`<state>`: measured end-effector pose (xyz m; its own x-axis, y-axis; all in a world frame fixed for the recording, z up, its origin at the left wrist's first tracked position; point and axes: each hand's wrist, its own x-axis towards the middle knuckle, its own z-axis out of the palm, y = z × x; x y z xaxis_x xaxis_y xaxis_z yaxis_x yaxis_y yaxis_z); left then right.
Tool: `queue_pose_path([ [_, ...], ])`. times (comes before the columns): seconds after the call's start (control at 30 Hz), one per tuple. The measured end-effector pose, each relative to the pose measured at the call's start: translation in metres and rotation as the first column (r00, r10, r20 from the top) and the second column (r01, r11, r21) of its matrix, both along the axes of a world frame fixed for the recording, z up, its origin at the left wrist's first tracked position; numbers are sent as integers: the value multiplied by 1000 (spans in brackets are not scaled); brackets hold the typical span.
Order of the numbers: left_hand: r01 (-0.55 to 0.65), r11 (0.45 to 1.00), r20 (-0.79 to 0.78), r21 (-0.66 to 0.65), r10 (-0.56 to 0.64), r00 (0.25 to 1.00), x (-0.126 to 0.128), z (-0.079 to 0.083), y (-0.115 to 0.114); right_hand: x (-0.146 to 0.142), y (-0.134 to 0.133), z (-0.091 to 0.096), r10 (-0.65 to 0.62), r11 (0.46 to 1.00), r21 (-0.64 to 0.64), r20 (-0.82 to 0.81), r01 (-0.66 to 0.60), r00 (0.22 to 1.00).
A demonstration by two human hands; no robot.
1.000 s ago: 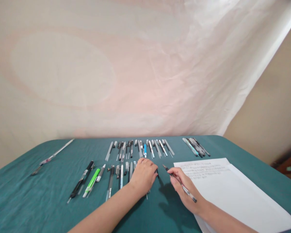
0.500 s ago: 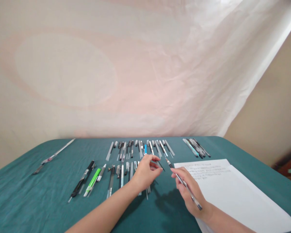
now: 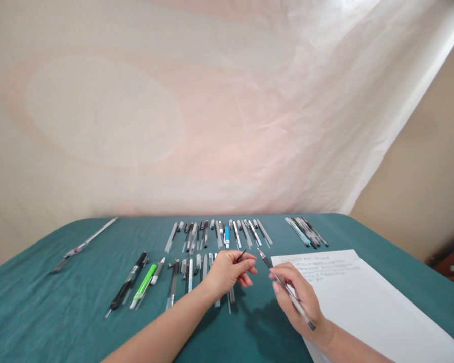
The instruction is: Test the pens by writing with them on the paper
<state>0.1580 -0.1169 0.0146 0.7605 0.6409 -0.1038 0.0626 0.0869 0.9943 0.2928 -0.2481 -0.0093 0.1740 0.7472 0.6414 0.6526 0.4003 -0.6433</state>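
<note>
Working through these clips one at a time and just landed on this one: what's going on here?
A person holds a pen in the right hand, its tip pointing up and away from them. The left hand pinches a thin dark piece, apart from the pen. On the green cloth lie rows of pens and pen parts, with a bright green pen to the left. Sheets of paper, one with writing, lie to the right.

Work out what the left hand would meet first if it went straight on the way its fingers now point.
Probably the front part of the pen held in the right hand, just across a gap from the left hand. With one view, depth is unclear.
</note>
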Motion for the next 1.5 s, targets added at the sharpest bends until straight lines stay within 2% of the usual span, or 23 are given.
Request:
queue_pose_path([
  [0.2,-12,993,9,118,11,1000,0,-3,1,-2,-2,9,32,999,-7,10,-31,999],
  [0.53,30,951,-49,307,-16,999,-1,-12,-2,-3,-4,7,75,997,6,-12,-75,997],
  [0.67,77,899,-91,431,-42,995,-3,-12,-4,-1,-4,6,88,996,2,-11,-88,996],
  [0.8,142,814,-125,563,-86,988,-5,-5,-10,-1,-3,4,84,996,-26,-18,-85,996],
  [0.87,158,792,-124,590,-104,987,-6,-2,-14,-1,-3,3,76,996,-42,-45,-78,996],
  [0.93,162,810,-116,564,-116,986,-5,-1,-17,0,-3,2,38,996,-75,-103,-45,994],
  [1.07,163,903,-67,399,-148,987,-2,-2,-21,2,0,1,-88,978,-205,-285,29,955],
  [1.17,180,948,11,262,-189,982,1,-2,-24,5,5,2,-148,960,-279,-414,30,898],
  [1.27,183,964,44,191,-195,980,2,-2,-27,5,8,2,-141,951,-309,-485,-18,863],
  [1.4,147,963,41,225,-160,986,2,-2,-27,6,9,4,-45,949,-282,-561,-139,827],
  [1.5,82,944,66,320,-108,992,2,-1,-25,13,8,7,13,964,-187,-678,-190,735],
])
